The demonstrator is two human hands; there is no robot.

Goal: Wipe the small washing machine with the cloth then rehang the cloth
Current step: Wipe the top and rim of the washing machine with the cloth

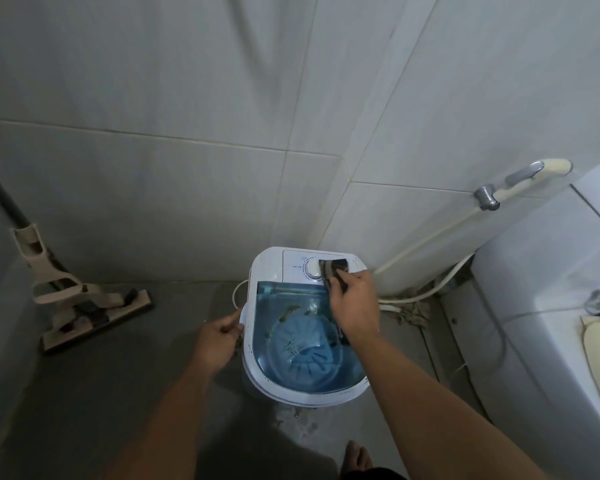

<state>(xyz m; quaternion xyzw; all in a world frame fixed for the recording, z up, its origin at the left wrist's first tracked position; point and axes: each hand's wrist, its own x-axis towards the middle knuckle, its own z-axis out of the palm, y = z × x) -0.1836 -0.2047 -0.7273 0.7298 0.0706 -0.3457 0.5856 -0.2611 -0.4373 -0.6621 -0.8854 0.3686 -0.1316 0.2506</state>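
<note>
A small white washing machine (274, 265) with a blue see-through lid stands on the floor in the corner of the tiled walls. My right hand (354, 303) grips a dark cloth (333, 266) and presses it on the white control panel, just right of the round dial (313, 268). Part of the cloth hangs below my palm over the lid. My left hand (219, 337) holds the machine's left rim, fingers curled on its edge. Brown smears show on the lid.
A squeegee mop (84, 306) leans against the left wall, head on the floor. A bidet sprayer (520, 181) with its hose hangs on the right wall. A white toilet (551, 306) stands at the right. My bare foot (357, 459) is below the machine.
</note>
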